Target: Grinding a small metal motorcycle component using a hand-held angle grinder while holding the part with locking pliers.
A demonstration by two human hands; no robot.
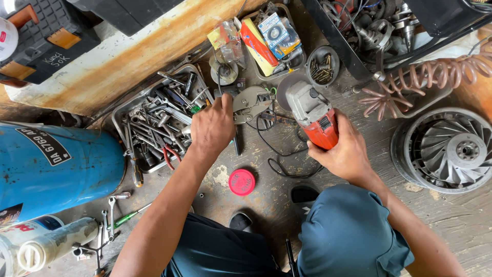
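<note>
The right hand [344,154] is clenched around the red rear body of one angle grinder [311,112], whose grey gear head and disc point away from the person, beyond the fingers. The left hand [211,128] presses down on one grey metal bracket [250,103] lying on the floor [461,225]; whether its fingers close around the part or only rest on it cannot be told. The two hands sit near each other, the bracket just to the grinder's left, and a black cable [282,154] loops on the floor between them.

Left of the left hand stands one metal tray [119,114] heaped with wrenches and pliers, too many and too tangled to count. Just nearer the person than that hand lies one round red lid [241,182]. Further left lies one blue cylinder [56,166]. Beyond the hands are one small round dish of screws [322,65] and one tray of packaged parts [269,38]. To the right of the right hand lie one coiled air hose [425,77] and one finned metal fan wheel [448,150].
</note>
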